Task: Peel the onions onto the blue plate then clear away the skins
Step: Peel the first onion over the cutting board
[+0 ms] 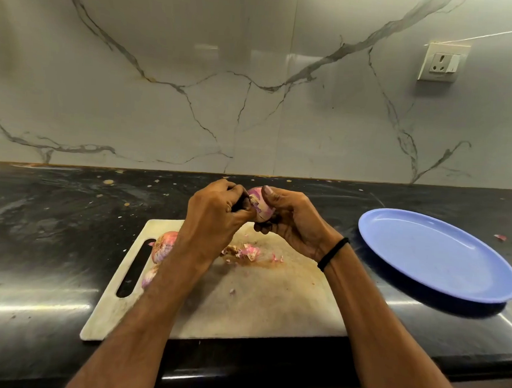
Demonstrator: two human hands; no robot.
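My right hand [295,224] grips a partly peeled red onion [260,207] above the far edge of the cutting board [256,303]. My left hand [217,215] is curled round a dark handle [241,202] and pressed against the onion's left side; any blade is hidden. Two unpeeled onions lie on the board's left part, one [163,246] above the other [149,277], both partly covered by my left forearm. Pink and brown skins [246,252] lie in the board's middle. The blue plate [438,255] sits to the right with nothing on it.
The board lies on a black counter [49,225] whose front edge runs just below it. A marble-patterned wall rises behind, with a wall socket [442,63] at the upper right. A skin scrap [500,237] lies on the counter right of the plate.
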